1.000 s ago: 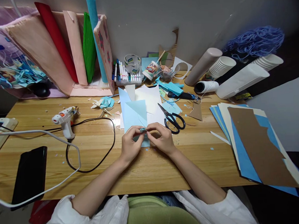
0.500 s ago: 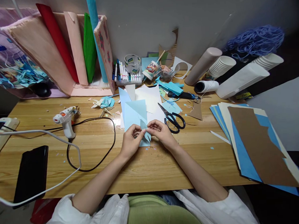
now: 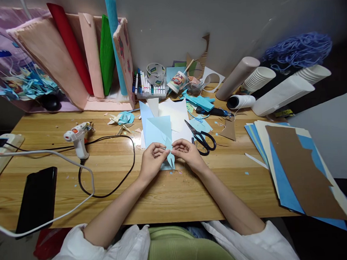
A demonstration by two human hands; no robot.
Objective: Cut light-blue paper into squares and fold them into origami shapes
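Note:
Between my hands is a small folded piece of light-blue paper [image 3: 171, 160], its narrow points facing toward me with a slit between them. My left hand [image 3: 153, 159] pinches its left edge with thumb and fingertips. From the other side my right hand [image 3: 190, 155] pinches it the same way. Beneath it lies a light-blue sheet [image 3: 156, 129], partly covered by my hands. Black-handled scissors [image 3: 201, 138] rest just beyond my right hand, blades pointing away to the left.
To the left are a hot glue gun [image 3: 78, 140], its looping black cord, a white cable and a black phone [image 3: 36, 200]. Markers [image 3: 150, 88], paper scraps and paper cups [image 3: 259, 79] stand at the back. Stacked card sheets [image 3: 303, 169] overhang the right edge.
The folded paper has turned in my fingers: its upper flap no longer stands up, and its lower points show more fully toward me. Both hands keep their pinch.

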